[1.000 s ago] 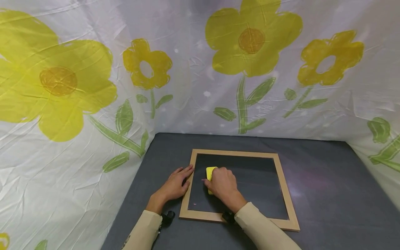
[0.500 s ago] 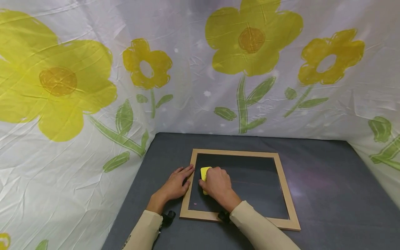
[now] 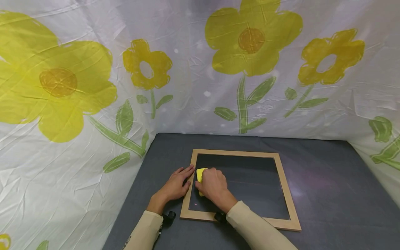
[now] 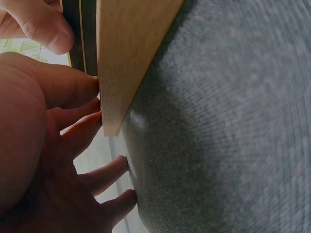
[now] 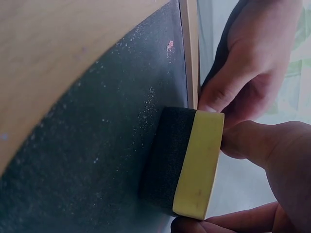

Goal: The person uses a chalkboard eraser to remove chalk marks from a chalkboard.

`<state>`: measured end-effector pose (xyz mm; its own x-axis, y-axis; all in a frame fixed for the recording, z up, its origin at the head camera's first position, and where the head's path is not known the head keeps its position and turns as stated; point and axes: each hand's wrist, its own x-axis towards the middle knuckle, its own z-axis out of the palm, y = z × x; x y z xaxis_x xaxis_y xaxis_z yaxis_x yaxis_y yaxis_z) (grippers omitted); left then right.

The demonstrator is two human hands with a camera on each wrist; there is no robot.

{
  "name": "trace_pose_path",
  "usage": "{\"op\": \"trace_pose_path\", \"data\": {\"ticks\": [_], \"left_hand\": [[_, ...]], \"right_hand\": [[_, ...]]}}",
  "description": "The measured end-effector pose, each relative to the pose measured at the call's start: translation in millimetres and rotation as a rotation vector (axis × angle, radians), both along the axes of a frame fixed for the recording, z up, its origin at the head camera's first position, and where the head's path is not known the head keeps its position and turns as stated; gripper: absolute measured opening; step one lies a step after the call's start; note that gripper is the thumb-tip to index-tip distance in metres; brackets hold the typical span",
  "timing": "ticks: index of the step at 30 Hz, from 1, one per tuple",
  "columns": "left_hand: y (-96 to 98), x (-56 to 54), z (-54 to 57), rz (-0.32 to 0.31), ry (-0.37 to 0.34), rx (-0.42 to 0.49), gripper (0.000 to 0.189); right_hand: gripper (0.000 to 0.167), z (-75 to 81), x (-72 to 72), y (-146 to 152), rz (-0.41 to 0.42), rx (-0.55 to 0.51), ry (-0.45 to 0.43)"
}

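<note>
Backdrop (image 3: 187,73): whitish cloth with big yellow flowers and green stems, on the far side and along the left and right, pretty wrinkly tbh
Table (image 3: 331,194): dark grey cover, runs right up to the backdrop at the far side
Board (image 3: 250,194): on the table between my arms and the backdrop, dark panel in a pale wooden frame (image 3: 285,191), long sides near and far
Sleeves (image 3: 259,231): beige, both mine, coming in from the near side
My left hand (image 3: 173,185): fingers spread, gaps between them, some tips touching the frame's left rail
My right hand (image 3: 214,185): over the left part of the board, thumb and fingers pinching an eraser (image 5: 187,162)
Eraser whereabouts: left end of the panel, just beside the left rail, yellow on top, dark pad facing the board
Wrist gadgets (image 3: 168,218): little black things, one by each wrist
Chalky bits: pink smudge (image 3: 196,204) in the near left corner, pale specks (image 5: 148,114) beside the eraser
</note>
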<state>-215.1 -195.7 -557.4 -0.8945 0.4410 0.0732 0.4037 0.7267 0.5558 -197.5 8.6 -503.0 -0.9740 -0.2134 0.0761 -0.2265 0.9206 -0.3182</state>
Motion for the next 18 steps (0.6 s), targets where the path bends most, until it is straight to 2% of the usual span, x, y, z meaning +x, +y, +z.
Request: {"op": "trace_pose_path", "data": {"ticks": [1,4,8,18], "left_hand": [[1.9,2.6,6.8,0.004,-0.011,-0.005,0.061],[5.6,4.8,13.7,0.024,-0.043,-0.041,0.060],[7.3,5.6,14.3,0.041,-0.058,-0.081,0.060],[7.8,6.3,15.9,0.038,-0.060,-0.075,0.060]], "right_hand": [[0.048,0.1,0.0,-0.2,-0.001,0.000,-0.001],[0.049,-0.3,-0.4,-0.3,-0.002,-0.001,-0.007],[0.051,-0.9,-0.4,0.0,-0.008,0.001,-0.021],[0.052,-0.8,-0.9,3.7,-0.037,0.011,-0.026]]}}
